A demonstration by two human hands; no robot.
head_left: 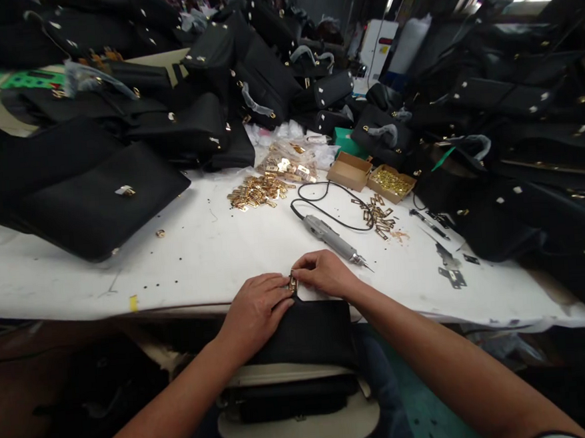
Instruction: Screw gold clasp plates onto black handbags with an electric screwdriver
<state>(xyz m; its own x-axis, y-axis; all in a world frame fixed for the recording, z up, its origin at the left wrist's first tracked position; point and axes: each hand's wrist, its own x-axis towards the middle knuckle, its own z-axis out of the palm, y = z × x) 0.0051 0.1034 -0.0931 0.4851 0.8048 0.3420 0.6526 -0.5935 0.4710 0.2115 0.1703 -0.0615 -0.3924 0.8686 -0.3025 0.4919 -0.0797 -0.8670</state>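
Note:
A black handbag (305,335) rests at the table's front edge, its narrow flap tab pointing away from me. At the tip of that tab sits a small gold metal clasp plate (292,284). My right hand (323,272) is closed, with thumb and forefinger pinching the plate from the right. From the other side my left hand (259,308) grips the flap tab, fingertips against the plate's left edge. A grey electric screwdriver (337,239) lies just beyond my right hand, its bit pointing right. The underside of the tab is hidden.
Gold metal plates (258,192) lie heaped beyond my hands, near a cardboard box of small gold parts (391,183) and an open cardboard box (349,171). Loose clasp frames (380,216) and tweezers (429,225) are to the right. Black bags (103,199) crowd both sides.

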